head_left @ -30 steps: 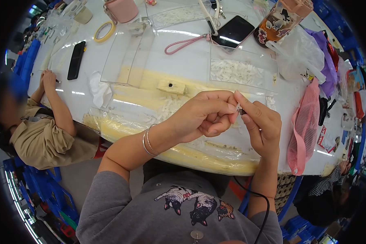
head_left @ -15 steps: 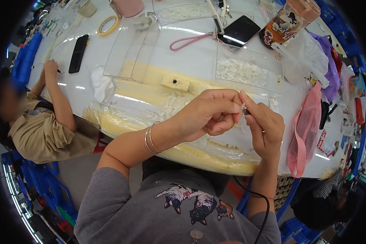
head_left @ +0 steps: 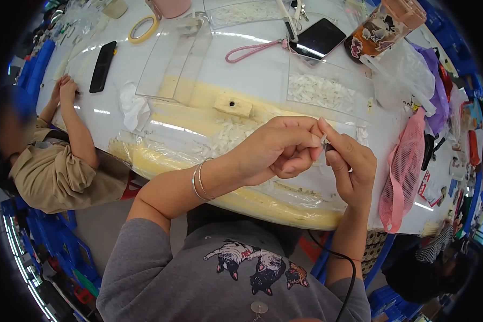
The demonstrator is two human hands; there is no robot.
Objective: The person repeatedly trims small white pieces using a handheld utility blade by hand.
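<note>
My left hand (head_left: 284,147), with two thin bangles at the wrist, is closed in a pinch on a small white piece (head_left: 323,139). Against its fingertips, my right hand (head_left: 354,163) pinches a small dark part (head_left: 328,146), which is mostly covered by the fingers. The two parts meet or nearly meet; which one cannot be told. Below and left of my hands, a pile of small white pieces (head_left: 228,138) lies on the table. A yellowish block with a dark hole (head_left: 233,105) sits just beyond. Further off is a clear tray (head_left: 327,113) holding many similar white pieces.
An upright clear container (head_left: 172,64), a black phone (head_left: 103,67), a tape roll (head_left: 143,29) and a crumpled tissue (head_left: 134,107) lie to the left. At right are a dark-screened phone (head_left: 317,38), a drink bottle (head_left: 378,32) and a pink mesh bag (head_left: 402,172). Another person (head_left: 64,161) sits left.
My hands keep the same pinch, with barely any shift. The view has moved slightly. At left, the other person's hands have shifted a little.
</note>
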